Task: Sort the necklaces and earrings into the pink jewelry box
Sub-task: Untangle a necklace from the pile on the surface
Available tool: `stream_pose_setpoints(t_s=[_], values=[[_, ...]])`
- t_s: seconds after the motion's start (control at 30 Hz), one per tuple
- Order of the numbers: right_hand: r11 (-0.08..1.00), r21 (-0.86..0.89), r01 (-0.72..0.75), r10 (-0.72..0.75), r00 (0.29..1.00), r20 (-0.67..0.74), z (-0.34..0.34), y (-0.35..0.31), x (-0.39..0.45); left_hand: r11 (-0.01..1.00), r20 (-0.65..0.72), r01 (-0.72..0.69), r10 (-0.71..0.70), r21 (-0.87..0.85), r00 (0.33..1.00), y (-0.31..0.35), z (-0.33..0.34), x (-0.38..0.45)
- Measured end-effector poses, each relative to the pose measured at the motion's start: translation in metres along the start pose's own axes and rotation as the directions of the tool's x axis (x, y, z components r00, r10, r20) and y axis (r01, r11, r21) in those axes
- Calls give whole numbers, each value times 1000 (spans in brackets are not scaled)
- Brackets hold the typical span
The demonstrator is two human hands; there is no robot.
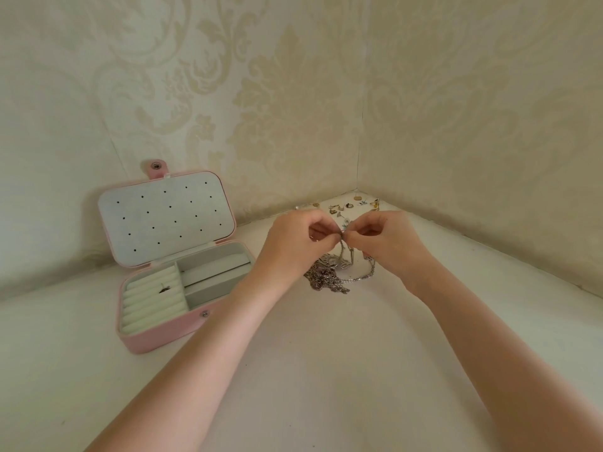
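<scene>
Both hands, left [295, 238] and right [380, 238], pinched one necklace [342, 252]; pink jewelry box [182, 272] held one small piece; earrings [352, 205] remained unsorted.

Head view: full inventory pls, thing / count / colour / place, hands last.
jewelry box: one, pink outside, pale grey lining, open, left on the surface.
small item: one, dark, in the box's ring rolls; too small to identify.
necklaces: tangled pile, count unclear, silver, below the hands.
earrings: a scatter, gold and silver, by the wall corner.
surface: one, white.
wallpaper: cream, damask pattern, two walls.
left hand: pinches a chain.
right hand: pinches the same chain.
</scene>
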State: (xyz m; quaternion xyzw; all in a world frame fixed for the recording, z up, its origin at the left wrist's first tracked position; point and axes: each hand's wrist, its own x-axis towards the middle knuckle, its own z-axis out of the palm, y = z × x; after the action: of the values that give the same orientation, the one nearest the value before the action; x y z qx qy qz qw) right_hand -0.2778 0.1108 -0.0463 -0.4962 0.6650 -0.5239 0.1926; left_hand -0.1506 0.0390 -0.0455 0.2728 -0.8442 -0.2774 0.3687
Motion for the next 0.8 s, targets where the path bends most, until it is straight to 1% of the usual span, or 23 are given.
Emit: stream_pose_setpoints(t_s=[0.1, 0.13, 0.2, 0.27, 0.33, 0.43, 0.47, 0.53, 0.6, 0.63, 0.7, 0.8], values=[[989, -132, 66, -64, 998, 18, 3, 1, 1, 978, 27, -74, 70, 196, 997, 0, 0, -1], [989, -133, 65, -63, 998, 20, 3, 1, 1, 968, 45, -95, 87, 231, 995, 0, 0, -1], [995, -89, 46, -44, 999, 22, 1, 1, 1, 962, 69, -119, 105, 244, 992, 1, 0, -2], [998, -57, 34, -32, 999, 37, -1, 0, 1, 976, 66, -97, 85, 195, 994, 1, 0, -2], [999, -43, 28, -26, 998, 51, -2, -2, 0, 996, 62, -35, 30, 83, 998, 1, 0, -2], [999, -44, 10, -7, 996, 86, -4, -2, -2, 997, 124, 31, -22, -73, 992, 1, -2, -2], [1000, -23, -12, 15, 993, 118, -6, -2, -2, 994, 164, 44, -27, -103, 986, 2, -2, -3], [992, 70, -105, 86, 967, 238, -12, 0, -3, 983, 261, 81, -36, -166, 965, 5, -4, -5], [964, 146, -222, 153, 913, 379, -18, 2, -3, 957, 364, 156, -58, -246, 929, 8, -5, -7], [954, 156, -257, 171, 890, 422, -20, 4, -3, 946, 394, 187, -70, -266, 916, 9, -5, -8], [953, 135, -273, 186, 874, 449, -21, 7, -2, 949, 400, 203, -94, -240, 912, 9, -5, -8], [976, 38, -217, 181, 890, 418, -18, 8, -1, 992, 328, 111, -84, -65, 941, 8, -1, -8]])
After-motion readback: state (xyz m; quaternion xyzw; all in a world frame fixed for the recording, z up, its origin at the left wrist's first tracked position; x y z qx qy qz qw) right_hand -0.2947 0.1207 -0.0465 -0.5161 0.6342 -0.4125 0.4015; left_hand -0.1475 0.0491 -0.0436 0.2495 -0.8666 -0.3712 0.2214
